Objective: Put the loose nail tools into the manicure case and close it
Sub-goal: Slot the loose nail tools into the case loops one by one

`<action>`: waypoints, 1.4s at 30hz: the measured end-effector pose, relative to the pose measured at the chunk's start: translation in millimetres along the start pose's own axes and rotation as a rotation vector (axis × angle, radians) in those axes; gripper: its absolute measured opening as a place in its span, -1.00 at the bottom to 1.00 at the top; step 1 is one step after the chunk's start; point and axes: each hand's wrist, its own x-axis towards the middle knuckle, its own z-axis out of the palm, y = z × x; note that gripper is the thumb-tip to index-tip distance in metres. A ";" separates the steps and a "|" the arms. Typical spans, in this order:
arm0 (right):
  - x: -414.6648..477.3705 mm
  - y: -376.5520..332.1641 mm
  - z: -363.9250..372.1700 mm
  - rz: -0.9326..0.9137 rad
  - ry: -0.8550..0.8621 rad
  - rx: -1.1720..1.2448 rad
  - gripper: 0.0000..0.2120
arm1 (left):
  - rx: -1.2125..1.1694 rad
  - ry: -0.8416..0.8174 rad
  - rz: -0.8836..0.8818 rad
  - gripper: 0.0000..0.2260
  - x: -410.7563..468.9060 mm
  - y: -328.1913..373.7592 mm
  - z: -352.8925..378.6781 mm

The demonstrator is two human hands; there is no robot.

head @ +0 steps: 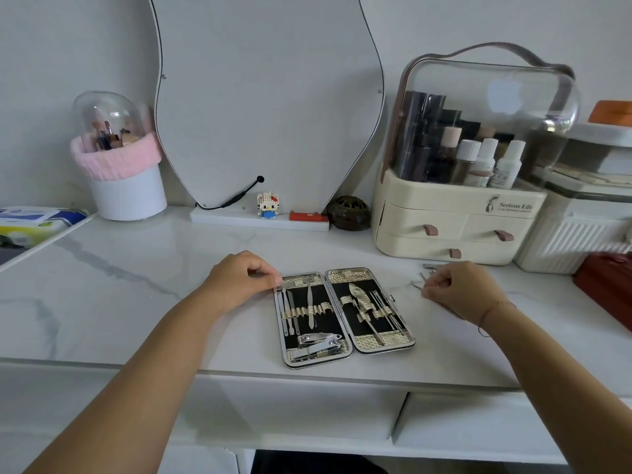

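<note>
The manicure case (345, 350) lies open and flat near the front edge of the marble table, with several metal tools strapped into both black halves. My left hand (244, 277) has its fingers curled and touches the case's far left corner. A few loose metal nail tools (427, 271) lie on the table to the right of the case. My right hand (456, 289) is over them with its fingers curled, and its fingertips pinch one thin tool. The hand hides part of the loose tools.
A cream cosmetics organiser (455, 220) with drawers stands behind the loose tools. A mirror (266, 97), a small toy figure (266, 205) and a brush holder (119, 165) line the back. A red box (608, 285) sits at the right edge.
</note>
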 end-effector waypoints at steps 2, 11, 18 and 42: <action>4.3 -6.1 -1.9 0.005 -0.045 -0.063 -0.87 | -0.004 0.001 -0.001 -0.78 0.0 -0.3 0.3; 23.7 -34.0 -2.4 -0.073 -0.240 -0.261 -0.62 | -0.020 0.000 -0.010 -0.78 -0.3 -0.7 0.0; 17.2 -38.3 -8.6 0.000 -0.298 0.394 -0.67 | -0.013 -0.008 -0.006 -0.76 -0.4 -0.4 -0.9; 29.2 -148.2 51.3 0.031 -0.403 1.084 -0.90 | 0.043 0.000 -0.032 -0.89 3.0 -1.9 0.0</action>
